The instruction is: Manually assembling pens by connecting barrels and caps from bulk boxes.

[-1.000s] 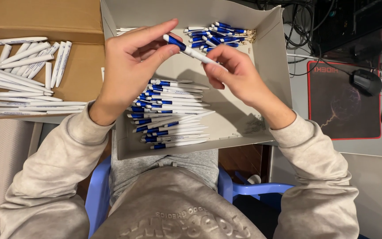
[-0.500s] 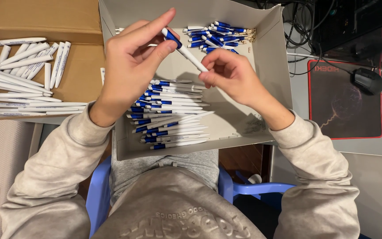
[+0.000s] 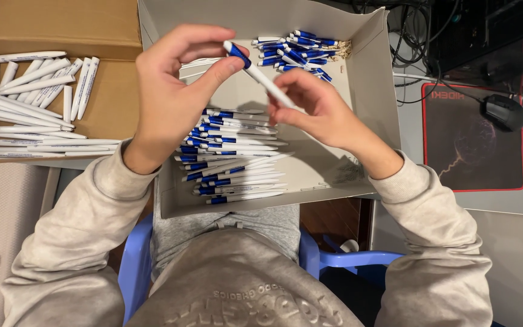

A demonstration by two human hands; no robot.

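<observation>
The left hand [image 3: 171, 91] and the right hand [image 3: 319, 109] hold one pen [image 3: 260, 77] between them, up above a grey box [image 3: 367, 91]. The pen is white with a blue clip near its top end. It slants, with the blue end up by the left fingers and the white end down by the right fingers. The left thumb and first finger pinch the blue end, and the other left fingers curl in behind them. The right fingers close around the lower white part, so both hands grip the same pen. Just under the fingers, down in the box, lies a pile of pens [image 3: 231, 154] that are white and blue, all lying side by side. Past the right fingertips, in the far corner of the box, is a heap of blue clips [image 3: 298, 51]. Well off to the side of the left hand is a brown box [image 3: 55, 24] with white tubes [image 3: 31, 103] lying in it. Beyond the right hand, outside the grey box, a black mouse [image 3: 503, 112] sits at the edge of a dark mat [image 3: 470, 145] with a red rim.
</observation>
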